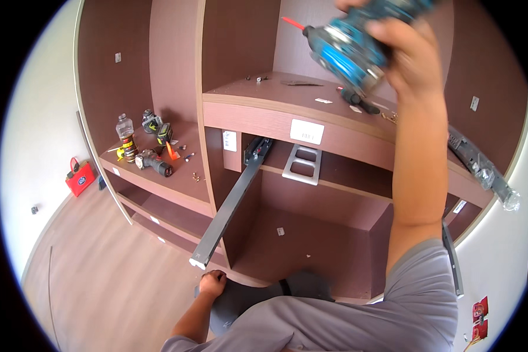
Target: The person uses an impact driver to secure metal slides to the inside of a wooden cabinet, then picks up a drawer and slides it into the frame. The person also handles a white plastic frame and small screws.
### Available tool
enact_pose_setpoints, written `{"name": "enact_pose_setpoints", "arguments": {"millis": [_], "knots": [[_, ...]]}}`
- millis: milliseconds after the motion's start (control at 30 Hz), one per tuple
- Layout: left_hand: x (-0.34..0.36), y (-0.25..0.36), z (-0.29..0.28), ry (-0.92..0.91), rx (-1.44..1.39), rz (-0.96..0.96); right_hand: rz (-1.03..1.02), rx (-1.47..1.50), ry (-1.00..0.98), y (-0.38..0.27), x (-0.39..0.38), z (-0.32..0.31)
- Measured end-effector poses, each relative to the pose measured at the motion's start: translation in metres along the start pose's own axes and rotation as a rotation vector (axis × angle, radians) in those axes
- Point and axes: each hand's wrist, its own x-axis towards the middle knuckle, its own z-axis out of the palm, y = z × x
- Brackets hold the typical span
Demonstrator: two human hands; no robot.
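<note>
My right hand (408,50) is raised high at the upper right, wrapped round a teal and black cordless drill (349,50). A red tip points left from the drill's nose, and motion blurs the tool. Low down, my left hand (213,283) is closed beside my knee; whatever its curled fingers hold, if anything, is hidden. Just above it ends a grey metal drawer slide (229,208), pulled out from the cabinet's inner side wall. A silver frame with rectangular openings (303,164) hangs at the shelf edge right of the slide.
On the left shelf (185,185) stand a bottle (124,126), power tools (152,162) and loose screws. The upper shelf (246,88) bears a black-handled tool (358,101) and small parts. A plastic-wrapped slide (481,164) juts out at right. A red bag (80,179) sits by the wall.
</note>
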Motion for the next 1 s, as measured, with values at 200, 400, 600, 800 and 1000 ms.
{"name": "enact_pose_setpoints", "arguments": {"millis": [200,400,600,800,1000], "knots": [[0.013,0.118,-0.001,-0.351,-0.674,0.376,-0.006,0.295,0.194,-0.017,-0.144,0.091],[-0.024,0.269,-0.049,-0.756,-1.807,0.419,0.46,0.401,0.659,0.058,-0.334,0.183],[-0.03,0.223,-0.026,-0.439,-1.64,-0.081,1.108,-0.046,0.706,0.047,-0.424,0.17],[-0.003,0.218,-0.028,-0.493,-1.472,-0.313,0.592,-1.256,-0.256,0.035,-0.371,0.153],[0.002,0.233,-0.046,-0.632,-1.425,-0.267,0.697,-1.037,-0.269,0.093,-0.406,0.155]]}}
